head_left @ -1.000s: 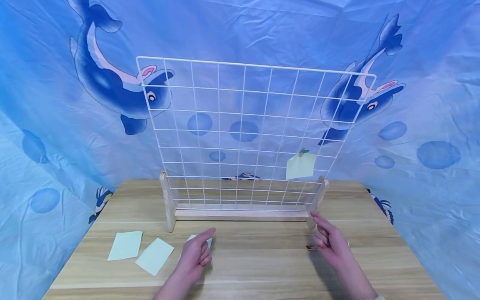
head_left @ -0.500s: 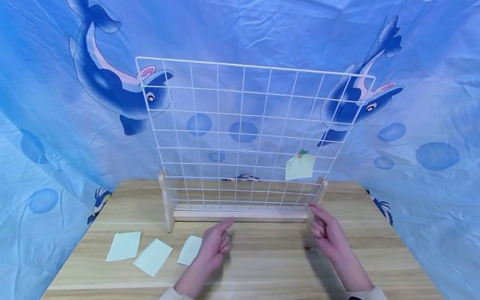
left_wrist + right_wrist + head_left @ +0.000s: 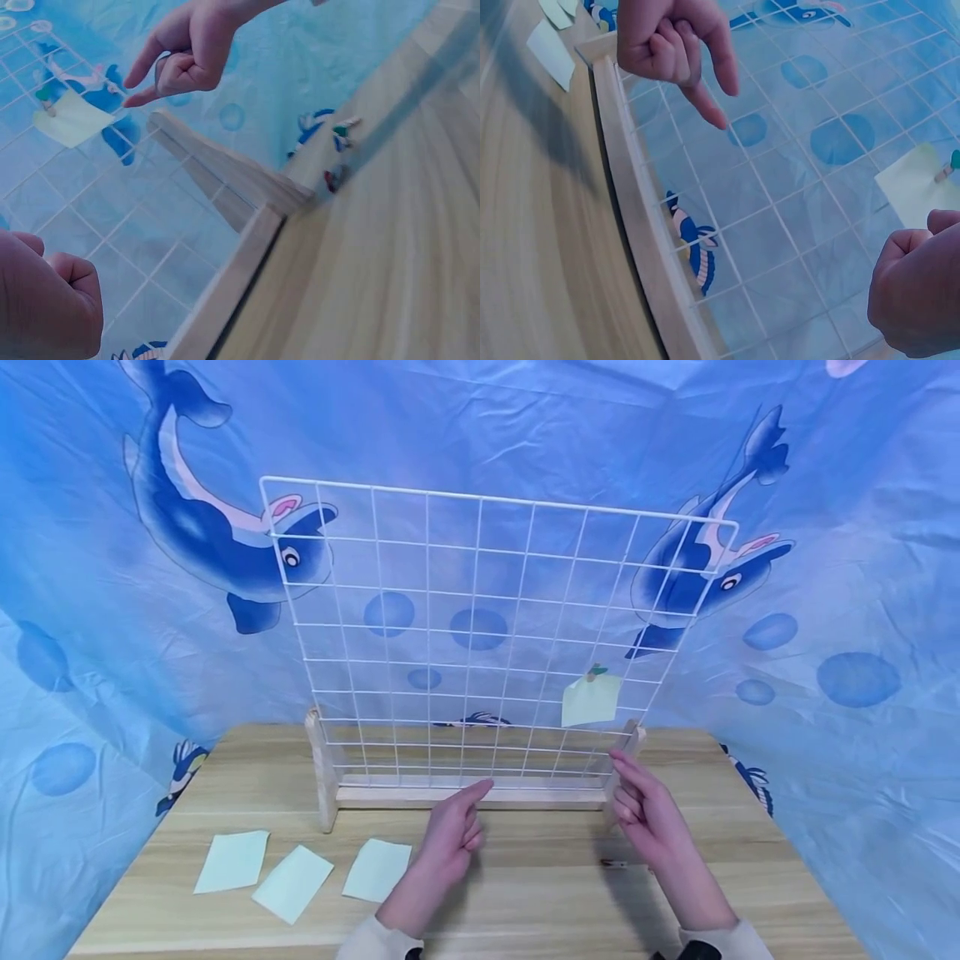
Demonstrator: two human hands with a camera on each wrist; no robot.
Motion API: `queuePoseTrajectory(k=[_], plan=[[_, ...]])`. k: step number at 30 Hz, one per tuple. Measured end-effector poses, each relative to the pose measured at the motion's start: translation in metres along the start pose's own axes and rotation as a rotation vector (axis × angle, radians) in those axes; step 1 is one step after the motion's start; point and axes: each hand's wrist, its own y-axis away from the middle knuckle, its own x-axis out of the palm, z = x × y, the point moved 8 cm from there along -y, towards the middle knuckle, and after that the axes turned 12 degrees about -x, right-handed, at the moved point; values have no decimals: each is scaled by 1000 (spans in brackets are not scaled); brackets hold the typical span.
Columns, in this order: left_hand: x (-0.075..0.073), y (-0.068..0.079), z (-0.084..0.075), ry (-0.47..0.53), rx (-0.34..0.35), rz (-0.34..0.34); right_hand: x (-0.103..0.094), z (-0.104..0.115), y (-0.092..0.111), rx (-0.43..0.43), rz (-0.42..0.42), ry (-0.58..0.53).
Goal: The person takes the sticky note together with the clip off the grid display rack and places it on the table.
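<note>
A white wire grid panel (image 3: 480,610) stands upright in a wooden base (image 3: 472,796). One pale green paper sheet (image 3: 591,700) hangs on its lower right, held by a small clip (image 3: 596,670) with a green top. My left hand (image 3: 452,831) hovers in front of the base, right of the loose papers. In the right wrist view, its index finger and thumb stretch out apart, the other fingers folded, nothing between them. My right hand (image 3: 651,814) is raised near the base's right post, below the hung sheet. The left wrist view shows its index and thumb apart with nothing held.
Three pale green sheets lie on the wooden table at left: one outermost (image 3: 232,862), one in the middle (image 3: 292,883), one nearest my left hand (image 3: 377,870). A small reddish clip (image 3: 613,863) and a green-topped clip (image 3: 342,136) lie by the right post. A dolphin-printed curtain (image 3: 862,568) surrounds the table.
My left hand has moved right and forward, away from the rightmost loose sheet, which now shows whole. My right hand has risen slightly. The head view has shifted a little.
</note>
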Motion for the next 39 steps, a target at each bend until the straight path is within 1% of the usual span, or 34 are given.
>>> queuePoseTrajectory(k=[3,5,8,12,17,20,24,29,35,39], plan=[[6,-3,-4,49,10,18,6,0,-4,2,2,6],[12,-5,-6,63,11,34,10,0,-7,-6,5,18],[23,-9,-9,64,18,61,15,2,-11,-18,15,13],[38,-14,-10,72,21,79,21,6,-15,-33,24,23],[56,-22,-11,72,25,114,27,11,-18,-53,5,68],[67,-27,-13,59,44,134,33,18,-22,-88,8,77],[79,-32,-16,27,74,122,43,28,-29,-142,35,100],[92,-37,-17,15,79,108,52,42,-36,-191,48,165],[101,-42,-18,13,84,109,59,50,-45,-186,38,217],[106,-44,-20,7,85,108,63,52,-52,-184,38,271]])
